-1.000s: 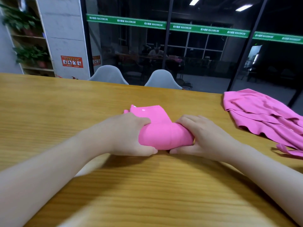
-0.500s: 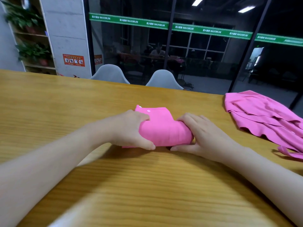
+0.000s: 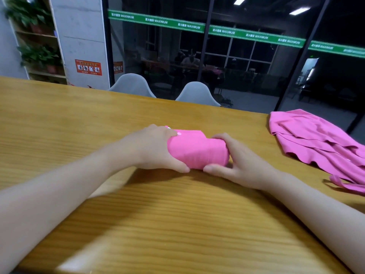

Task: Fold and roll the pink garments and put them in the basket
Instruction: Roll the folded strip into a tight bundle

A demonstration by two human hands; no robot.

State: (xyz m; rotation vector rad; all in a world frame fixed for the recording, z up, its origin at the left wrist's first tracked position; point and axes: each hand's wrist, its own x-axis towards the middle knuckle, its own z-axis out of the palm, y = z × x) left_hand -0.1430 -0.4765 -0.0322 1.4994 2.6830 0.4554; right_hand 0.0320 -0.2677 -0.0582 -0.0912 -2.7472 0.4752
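Note:
A bright pink garment (image 3: 197,150) lies rolled into a thick cylinder at the middle of the wooden table (image 3: 79,119). Only a short flat end with small white buttons sticks out behind the roll. My left hand (image 3: 156,150) grips the roll's left end, fingers curled over the top and thumb underneath at the front. My right hand (image 3: 235,162) grips the right end, fingers over the top and thumb at the front. A second pink garment (image 3: 316,143) lies loose and crumpled at the table's right edge. No basket is in view.
Two grey chair backs (image 3: 197,92) stand behind the table's far edge. Beyond them is a dark glass wall with a green strip. A shelf with potted plants (image 3: 37,54) stands at the far left.
Both hands have rolled the garment away from me, so the flat unrolled end has grown much shorter. The roll is thicker now.

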